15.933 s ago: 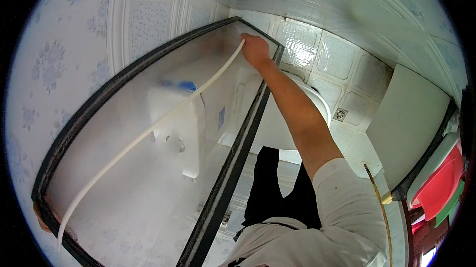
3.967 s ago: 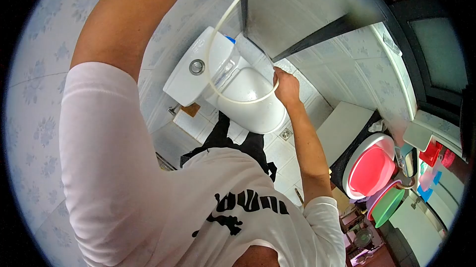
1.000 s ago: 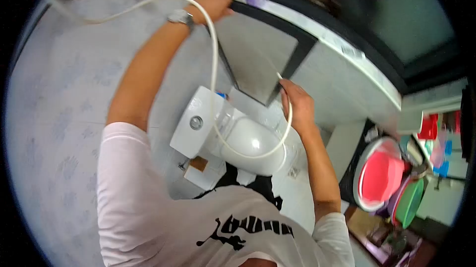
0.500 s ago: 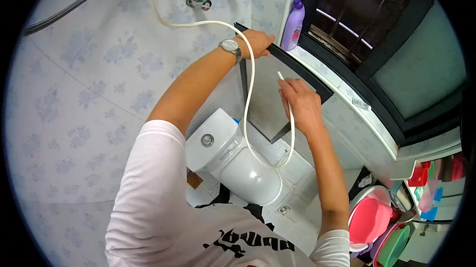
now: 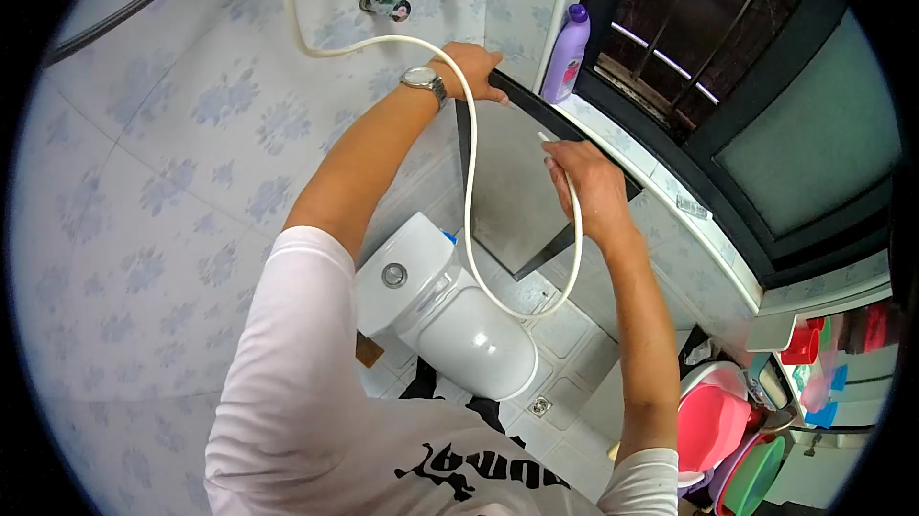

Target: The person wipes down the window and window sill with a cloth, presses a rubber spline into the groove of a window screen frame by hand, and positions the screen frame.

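Note:
My left hand (image 5: 474,72), with a metal watch on the wrist, is closed on the upper left corner of a window screen (image 5: 517,176), a grey sheet in a black frame. The screen leans upright by the wall below the window. My right hand (image 5: 591,186) is wrapped around a thin white hose (image 5: 470,181) near its end. That hose end points up and left in front of the screen; no water shows from it. From there the hose loops down over the toilet, then up past my left wrist.
A white toilet (image 5: 483,339) stands below the screen. Purple bottle (image 5: 568,55) is on the window sill (image 5: 661,176). Two metal valves (image 5: 385,7) stick out of the tiled wall. Pink (image 5: 713,425) and green basins (image 5: 756,478) are stacked at the lower right.
My left hand has shifted slightly left and up at the screen's corner. My right hand has moved a little right and down, and the hose loop hangs wider and higher above the toilet.

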`<state>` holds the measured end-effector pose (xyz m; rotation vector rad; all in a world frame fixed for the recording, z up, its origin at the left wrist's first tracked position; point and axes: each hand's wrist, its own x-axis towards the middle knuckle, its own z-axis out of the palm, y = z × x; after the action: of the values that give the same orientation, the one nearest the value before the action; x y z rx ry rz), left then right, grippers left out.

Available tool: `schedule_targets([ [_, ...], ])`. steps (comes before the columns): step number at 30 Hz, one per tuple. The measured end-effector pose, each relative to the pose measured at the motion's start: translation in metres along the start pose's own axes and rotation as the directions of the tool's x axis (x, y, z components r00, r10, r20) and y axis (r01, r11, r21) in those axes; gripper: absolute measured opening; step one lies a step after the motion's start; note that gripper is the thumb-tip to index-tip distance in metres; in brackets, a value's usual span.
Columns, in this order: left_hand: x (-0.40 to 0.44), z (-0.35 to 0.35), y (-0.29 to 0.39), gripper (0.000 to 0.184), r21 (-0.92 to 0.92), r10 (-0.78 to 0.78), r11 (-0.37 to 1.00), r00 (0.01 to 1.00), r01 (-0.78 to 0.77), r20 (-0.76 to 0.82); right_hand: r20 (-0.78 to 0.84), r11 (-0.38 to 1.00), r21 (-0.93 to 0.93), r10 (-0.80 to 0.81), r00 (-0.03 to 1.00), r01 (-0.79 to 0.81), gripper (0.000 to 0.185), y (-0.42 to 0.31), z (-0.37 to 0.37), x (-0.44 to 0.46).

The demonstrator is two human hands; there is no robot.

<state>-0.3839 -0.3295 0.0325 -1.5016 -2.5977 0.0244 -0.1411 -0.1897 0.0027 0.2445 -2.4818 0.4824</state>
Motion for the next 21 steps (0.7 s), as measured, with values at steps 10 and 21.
schedule_targets([
  [10, 0.007, 0.016, -0.033, 0.081, -0.02, -0.037, 0.999, 0.998, 0.036, -0.041, -0.068, 0.987, 0.159, 0.002, 0.998, 0.009, 0.018, -0.003, 0.021, -0.016],
  [21, 0.011, 0.038, -0.044, 0.079, -0.156, 0.0, 0.987, 0.987, -0.025, -0.162, -0.09, 0.988, 0.155, 0.0, 0.996, 0.014, 0.023, -0.01, 0.052, -0.043],
])
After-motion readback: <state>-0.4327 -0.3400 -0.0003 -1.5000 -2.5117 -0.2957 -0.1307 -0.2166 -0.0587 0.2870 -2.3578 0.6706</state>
